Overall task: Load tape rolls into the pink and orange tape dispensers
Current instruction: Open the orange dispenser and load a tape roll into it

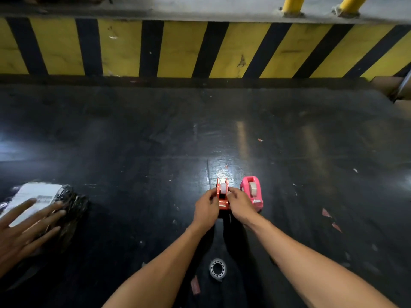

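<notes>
The orange tape dispenser (223,197) stands on the dark floor with a whitish tape roll (223,187) seated in its cradle. My left hand (206,210) grips its left side and my right hand (240,205) grips its right side, fingertips pinched at the roll's hub. Touching my right hand on the right stands the pink tape dispenser (252,192), which carries a tan tape roll (252,187). A loose clear tape roll (218,268) lies flat on the floor between my forearms.
Another person's hand (24,227) rests on a black-wrapped parcel with a white label (46,198) at the left edge. A yellow-and-black striped curb (200,50) runs across the back. Pink scraps (327,213) litter the floor at the right.
</notes>
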`<state>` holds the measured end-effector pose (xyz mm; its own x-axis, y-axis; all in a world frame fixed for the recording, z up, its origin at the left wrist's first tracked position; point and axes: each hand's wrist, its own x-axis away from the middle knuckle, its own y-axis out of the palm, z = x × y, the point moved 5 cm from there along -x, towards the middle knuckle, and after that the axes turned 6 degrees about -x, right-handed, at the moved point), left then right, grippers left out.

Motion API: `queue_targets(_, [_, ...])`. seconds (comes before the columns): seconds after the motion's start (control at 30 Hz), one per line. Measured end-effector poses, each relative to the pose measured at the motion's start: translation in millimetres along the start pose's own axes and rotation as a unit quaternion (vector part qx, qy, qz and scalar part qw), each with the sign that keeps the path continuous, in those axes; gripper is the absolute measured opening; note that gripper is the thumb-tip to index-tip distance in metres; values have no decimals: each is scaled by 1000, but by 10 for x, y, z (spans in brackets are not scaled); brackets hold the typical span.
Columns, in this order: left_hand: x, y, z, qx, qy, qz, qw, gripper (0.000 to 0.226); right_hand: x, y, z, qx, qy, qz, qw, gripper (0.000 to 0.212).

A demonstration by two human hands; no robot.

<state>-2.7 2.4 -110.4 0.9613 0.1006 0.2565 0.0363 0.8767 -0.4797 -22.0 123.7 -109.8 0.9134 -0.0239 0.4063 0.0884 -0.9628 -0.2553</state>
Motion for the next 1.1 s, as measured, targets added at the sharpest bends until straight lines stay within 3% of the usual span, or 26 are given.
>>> queue_targets(0.1, [46,51,-114,126,-85,-16,988,20,124,-48,62,-58,7,26,998,12])
queue_targets(0.17, [142,61,-169,209,-113,-49,970,15,244,-80,143,-68,5,23,997,17])
queue_targets(0.37, [538,-39,-243,269,-169,-106,942,16,628,-79,313,-139,45,-38,989,21])
queue_targets(0.47, [650,-74,-251,297,-199,-106,928,17,766,-49,260,-188,66,-75,977,25])
queue_targets(0.6, [718,-150,-290,326,-213,-65,919,8,865,-121,194,-235,72,-57,968,31])
queue_targets(0.73, [756,-429,-381,149,-170,77,971,16,985,-324,196,-257,68,-33,963,31])
queue_targets(0.8, [706,-544,-375,48,-138,111,983,14,1090,-393,208,-263,69,-47,961,27])
queue_targets(0.97, [394,-524,-556,-159,-124,84,976,20,1277,-538,289,-253,72,-71,962,28])
queue_targets(1.1, [571,-502,-534,-228,-145,59,961,34,1342,-653,365,-257,72,-68,961,34])
